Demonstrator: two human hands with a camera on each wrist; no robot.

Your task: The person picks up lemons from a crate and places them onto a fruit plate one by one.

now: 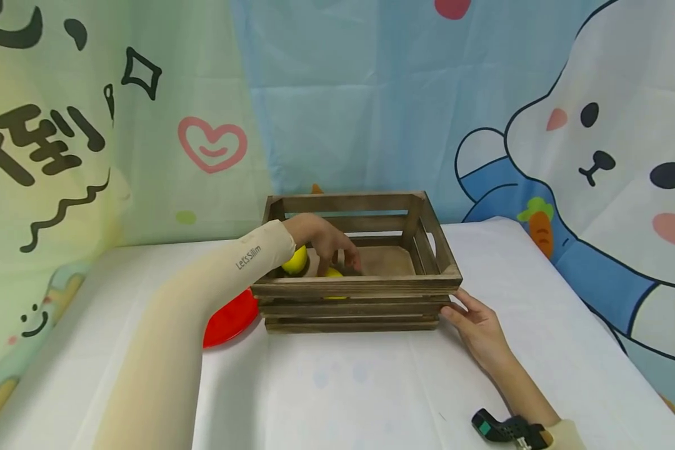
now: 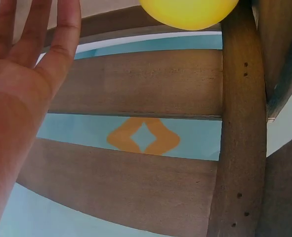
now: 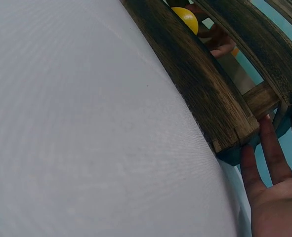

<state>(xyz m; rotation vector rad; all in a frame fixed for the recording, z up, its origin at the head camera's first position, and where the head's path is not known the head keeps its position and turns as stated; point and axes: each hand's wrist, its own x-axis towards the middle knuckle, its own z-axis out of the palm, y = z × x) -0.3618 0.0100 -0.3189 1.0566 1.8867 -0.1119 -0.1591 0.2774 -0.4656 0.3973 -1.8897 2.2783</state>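
Observation:
A brown slatted wooden crate [image 1: 351,287] stands on the white table. My left hand [image 1: 329,240] reaches down into it over its left side, the fingers spread and pointing downward. Beside those fingers lies a rounded yellow thing [image 1: 333,273], mostly behind the front slat; contact with it cannot be made out. Another yellow rounded thing [image 1: 295,261] is at the crate's left end, under my wrist. In the left wrist view, the fingers [image 2: 62,44] look extended and their tips are cut off. My right hand [image 1: 478,328] touches the crate's front right corner with fairly straight fingers.
A red plate [image 1: 232,320] lies left of the crate, partly hidden by my left sleeve. Behind stands a printed cloth backdrop [image 1: 337,125]. A black wrist device [image 1: 509,430] is strapped to my right wrist. White cloth [image 1: 360,387] covers the table.

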